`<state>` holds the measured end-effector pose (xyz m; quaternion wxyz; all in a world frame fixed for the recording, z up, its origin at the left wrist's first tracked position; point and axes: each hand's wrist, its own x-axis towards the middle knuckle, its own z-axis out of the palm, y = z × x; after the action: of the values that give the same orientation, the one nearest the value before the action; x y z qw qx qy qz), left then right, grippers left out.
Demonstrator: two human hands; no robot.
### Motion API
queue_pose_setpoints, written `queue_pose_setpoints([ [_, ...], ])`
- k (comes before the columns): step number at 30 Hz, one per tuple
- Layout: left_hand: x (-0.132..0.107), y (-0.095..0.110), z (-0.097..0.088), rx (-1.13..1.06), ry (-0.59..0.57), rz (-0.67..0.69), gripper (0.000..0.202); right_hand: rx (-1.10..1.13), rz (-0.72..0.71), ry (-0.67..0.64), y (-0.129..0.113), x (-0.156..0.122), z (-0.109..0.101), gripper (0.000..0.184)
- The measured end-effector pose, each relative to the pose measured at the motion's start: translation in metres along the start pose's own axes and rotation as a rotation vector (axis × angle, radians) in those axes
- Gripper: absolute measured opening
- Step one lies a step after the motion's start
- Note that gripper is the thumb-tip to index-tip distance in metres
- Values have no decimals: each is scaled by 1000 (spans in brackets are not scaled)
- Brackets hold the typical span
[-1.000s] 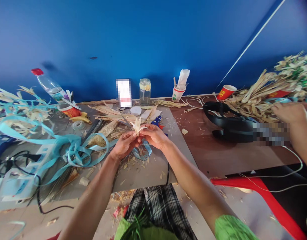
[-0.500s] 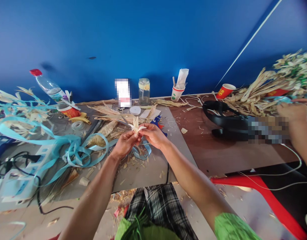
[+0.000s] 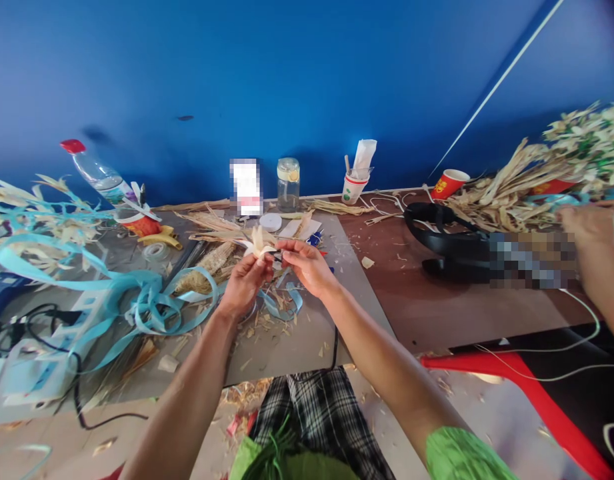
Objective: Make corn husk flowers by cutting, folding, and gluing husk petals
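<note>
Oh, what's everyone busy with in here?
A person's left hand pinches a pale, petalled piece above a littered table; the right hand is close beside it, its grip unclear. Light-blue ribbon lies looped to the left, dry strips beyond the hands. Another person's hand is at far right.

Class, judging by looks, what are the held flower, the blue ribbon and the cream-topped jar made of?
Flower: probably dried plant husk, matt, going by its pale, thin, curling petals. Blue ribbon: likely fabric, faintly sheened, falling in soft loops. Jar: glass or clear plastic, smooth; its body is see-through.
</note>
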<state>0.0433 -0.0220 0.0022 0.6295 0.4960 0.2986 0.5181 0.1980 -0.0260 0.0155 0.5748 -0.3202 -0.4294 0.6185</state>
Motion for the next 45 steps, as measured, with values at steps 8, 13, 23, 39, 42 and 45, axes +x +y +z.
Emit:
queue_pose_setpoints([
  [8, 5, 1, -15, 183, 277, 294, 28, -310, -181, 301, 1, 7, -14, 26],
  [13, 3, 8, -8, 181, 331, 320, 26, -516, -263, 230, 6, 4, -9, 21],
  [23, 0, 17, -2, -231, 181, 54, 21, -613, -241, 105, 10, -3, 2, 20],
  [39, 9, 10, -18, -333, 312, 2, 16, -722, -274, 398, 20, 13, -23, 23],
  [42, 9, 9, -20, -320, 349, 29, 18, -748, -274, 410, 20, 15, -23, 24],
  [45, 10, 7, -19, -287, 392, 73, 20, -772, -284, 410, 19, 17, -20, 24],
])
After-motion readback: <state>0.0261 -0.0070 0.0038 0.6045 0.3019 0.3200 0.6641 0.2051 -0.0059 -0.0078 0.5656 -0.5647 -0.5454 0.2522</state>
